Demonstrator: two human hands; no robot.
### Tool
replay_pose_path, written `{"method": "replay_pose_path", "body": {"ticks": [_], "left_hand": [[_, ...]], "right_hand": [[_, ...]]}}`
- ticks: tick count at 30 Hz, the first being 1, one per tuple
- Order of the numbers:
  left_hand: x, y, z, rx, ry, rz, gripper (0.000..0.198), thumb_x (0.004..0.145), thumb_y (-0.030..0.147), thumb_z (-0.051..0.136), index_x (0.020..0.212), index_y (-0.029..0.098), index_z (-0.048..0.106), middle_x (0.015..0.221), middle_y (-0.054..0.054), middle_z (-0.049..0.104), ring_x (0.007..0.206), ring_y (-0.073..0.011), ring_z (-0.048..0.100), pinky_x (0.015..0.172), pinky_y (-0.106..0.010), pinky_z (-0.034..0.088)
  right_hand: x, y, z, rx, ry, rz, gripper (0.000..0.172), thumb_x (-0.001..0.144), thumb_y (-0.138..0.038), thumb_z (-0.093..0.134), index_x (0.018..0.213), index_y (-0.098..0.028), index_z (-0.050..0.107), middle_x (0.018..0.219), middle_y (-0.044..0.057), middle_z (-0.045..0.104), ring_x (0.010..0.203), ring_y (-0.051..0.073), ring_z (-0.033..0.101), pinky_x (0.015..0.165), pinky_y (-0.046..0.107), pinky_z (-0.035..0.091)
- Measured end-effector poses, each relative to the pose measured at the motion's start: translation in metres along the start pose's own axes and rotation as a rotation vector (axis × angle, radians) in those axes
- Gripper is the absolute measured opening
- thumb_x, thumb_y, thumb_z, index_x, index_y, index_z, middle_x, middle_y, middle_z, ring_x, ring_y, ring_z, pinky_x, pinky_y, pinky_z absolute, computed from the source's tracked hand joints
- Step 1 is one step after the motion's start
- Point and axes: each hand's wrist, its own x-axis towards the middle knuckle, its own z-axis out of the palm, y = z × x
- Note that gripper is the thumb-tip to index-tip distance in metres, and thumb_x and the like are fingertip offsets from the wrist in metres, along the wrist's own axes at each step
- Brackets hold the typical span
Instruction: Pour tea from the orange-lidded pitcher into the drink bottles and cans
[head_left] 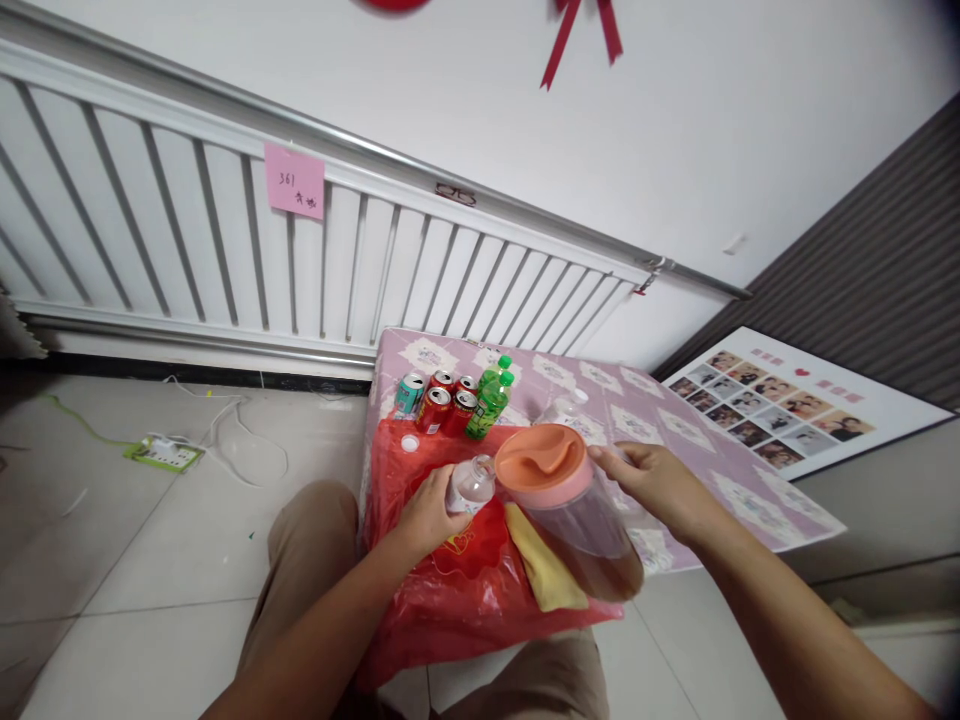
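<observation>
My left hand (433, 515) is wrapped round a small clear plastic bottle (472, 486), uncapped and tilted to the right. Its mouth meets the spout side of a clear pitcher (600, 545) with an orange lid (541, 462). My right hand (651, 482) grips the pitcher by its handle, and the pitcher leans toward the bottle with brownish liquid inside. Beneath both lies a red plastic sheet (405, 610), with a red scalloped tray (480, 555) on it. A folded yellow cloth (546, 565) rests partly behind the pitcher. A white cap (409, 443) lies beyond my left hand.
Several drink cans (435, 410) and two green bottles (491, 405) stand at the back of the cloth-covered table (630, 420). A clear bottle (566, 408) lies behind the pitcher. A radiator (352, 250) runs along the wall. At left, a power strip (163, 453) and cables lie on the floor.
</observation>
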Motion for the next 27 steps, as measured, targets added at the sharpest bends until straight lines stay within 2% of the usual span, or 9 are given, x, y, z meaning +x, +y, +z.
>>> {"method": "replay_pose_path", "body": {"ticks": [8,13,27], "left_hand": [[0.0007,-0.0062,0.0025,0.035,0.034,0.069,0.067,0.068,0.020,0.077,0.128,0.026,0.049,0.123,-0.006,0.061,0.113,-0.0253,0.059,0.098,-0.038,0.048],[0.0011,-0.0088,0.0044,0.033,0.051,0.077,0.067,0.067,0.019,0.078,0.127,0.026,0.049,0.122,-0.004,0.062,0.110,-0.0234,0.060,0.096,-0.037,0.049],[0.0006,-0.0063,0.0023,0.022,0.040,0.075,0.067,0.066,0.016,0.077,0.127,0.025,0.050,0.124,-0.006,0.062,0.112,-0.0246,0.060,0.098,-0.038,0.048]], "right_hand": [[0.0030,0.0057,0.0011,-0.003,-0.002,-0.017,0.054,0.076,-0.071,0.052,0.057,-0.023,0.037,0.057,-0.004,0.029,0.054,0.011,0.028,0.050,0.027,0.023],[0.0035,0.0031,0.0002,-0.015,0.000,-0.040,0.055,0.075,-0.074,0.049,0.056,-0.024,0.036,0.054,-0.005,0.027,0.052,0.011,0.027,0.047,0.027,0.022],[0.0084,0.0066,-0.0007,-0.042,-0.028,-0.047,0.054,0.076,-0.072,0.047,0.056,-0.023,0.038,0.056,-0.004,0.031,0.053,0.012,0.031,0.049,0.027,0.025]]}}
